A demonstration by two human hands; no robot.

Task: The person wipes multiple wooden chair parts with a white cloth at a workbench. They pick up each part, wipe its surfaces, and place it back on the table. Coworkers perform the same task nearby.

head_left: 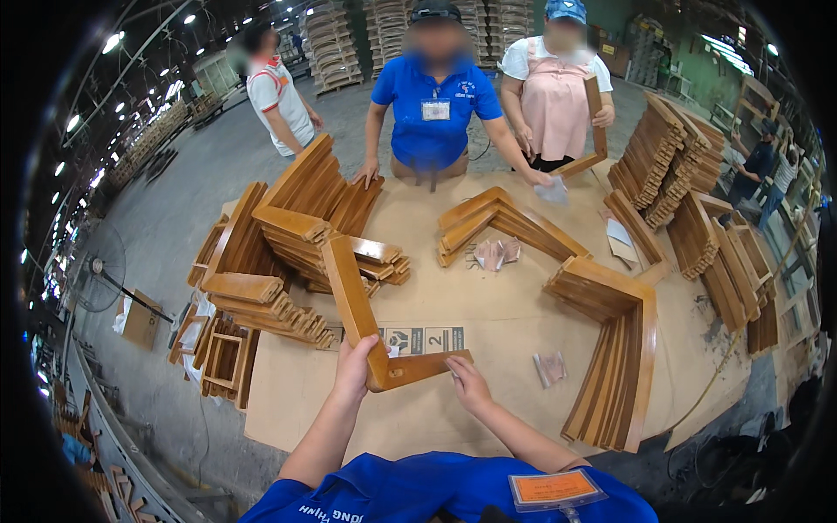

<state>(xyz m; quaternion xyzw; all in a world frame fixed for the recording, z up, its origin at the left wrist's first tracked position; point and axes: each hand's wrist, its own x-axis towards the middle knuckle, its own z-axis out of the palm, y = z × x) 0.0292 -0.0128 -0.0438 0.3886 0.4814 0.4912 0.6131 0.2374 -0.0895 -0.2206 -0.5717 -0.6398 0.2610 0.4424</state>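
Observation:
An L-shaped varnished wooden frame piece (349, 292) is held in front of me, its long arm pointing away and its short arm running right. My left hand (353, 368) is closed round it near the corner. At the free end of the short arm my right hand (471, 383) pinches the wood, fingertips along the edge. Whether something thin lies under those fingers I cannot tell. Left of the piece stands a stack of similar L-shaped pieces (296, 222). More pieces stand nested on the right (610, 349), near a crumpled sanding sheet (550, 370).
Brown cardboard (488, 322) covers the table. Across it, a person in blue (432, 113) holds a greyish pad (552, 189); a person in a pink apron (562, 105) holds another piece. Further stacks (654, 152) stand far right. A fan (98, 268) is at left.

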